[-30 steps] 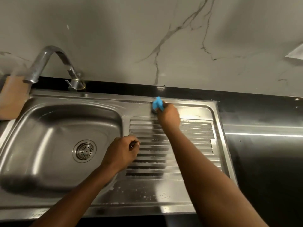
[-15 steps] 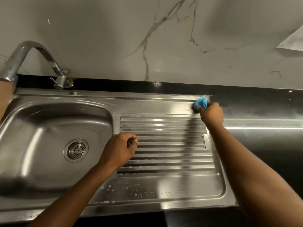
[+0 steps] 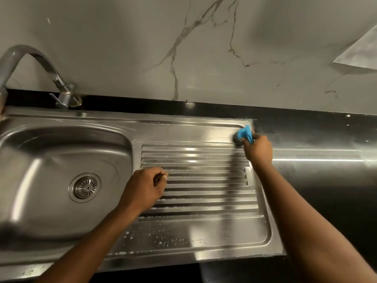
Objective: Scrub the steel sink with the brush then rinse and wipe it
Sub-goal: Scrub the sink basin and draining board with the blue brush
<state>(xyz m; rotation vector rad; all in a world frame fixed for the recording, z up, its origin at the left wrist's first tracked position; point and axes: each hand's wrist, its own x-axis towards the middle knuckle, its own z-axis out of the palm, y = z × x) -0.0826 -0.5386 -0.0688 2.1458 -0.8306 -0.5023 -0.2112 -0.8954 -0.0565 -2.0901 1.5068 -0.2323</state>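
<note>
Here, sink: brushed steel sink (image 3: 224, 227) with a ribbed drainboard, set in a black table (image 3: 326, 180); white soap suds (image 3: 163, 241) on its near flat.
Left hand (image 3: 142, 188): resting on the ribs' left end, grip curled closed, nothing seen inside.
Right hand (image 3: 258, 151): grip wrapped round a blue-handled scrubbing brush (image 3: 243, 134), bristles on the drainboard's far right corner.
Tap: curved steel tap (image 3: 40, 62) behind the bowl.

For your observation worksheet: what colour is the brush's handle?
The brush handle is bright blue, gripped by the right hand; head view.
</note>
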